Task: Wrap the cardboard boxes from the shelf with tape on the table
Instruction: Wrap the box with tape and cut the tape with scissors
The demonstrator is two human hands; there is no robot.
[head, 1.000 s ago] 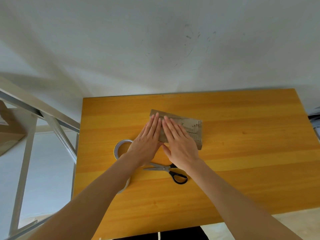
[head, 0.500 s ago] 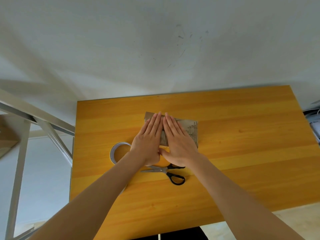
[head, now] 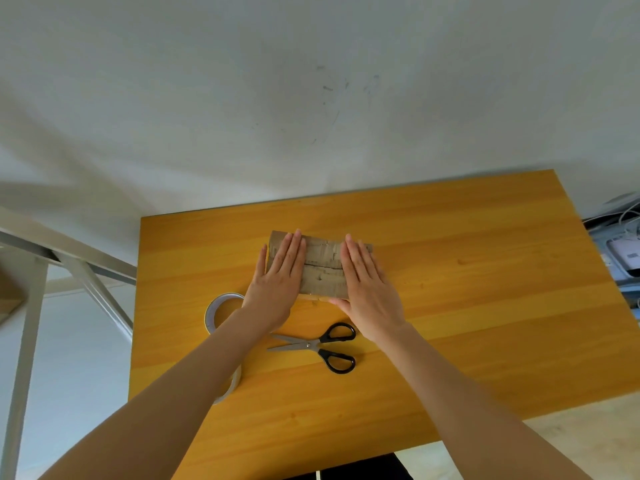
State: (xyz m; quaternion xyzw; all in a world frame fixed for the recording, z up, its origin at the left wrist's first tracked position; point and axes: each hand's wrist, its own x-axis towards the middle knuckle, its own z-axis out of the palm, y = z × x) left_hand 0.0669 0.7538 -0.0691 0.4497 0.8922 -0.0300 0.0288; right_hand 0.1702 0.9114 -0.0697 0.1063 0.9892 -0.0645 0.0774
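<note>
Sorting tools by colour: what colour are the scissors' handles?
Black handles on the scissors, seen in the head view.

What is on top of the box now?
Both hands, flat with straight fingers: the left hand on its left end, the right hand on its right. Between them the box shows its flap seam. The cardboard under the palms is hidden.

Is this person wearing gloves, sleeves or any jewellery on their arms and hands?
No. The left hand and right hand are bare, with no gloves, rings or watch showing. The left forearm and right forearm are bare too, and no sleeve is in view down to the picture's lower edge.
</note>
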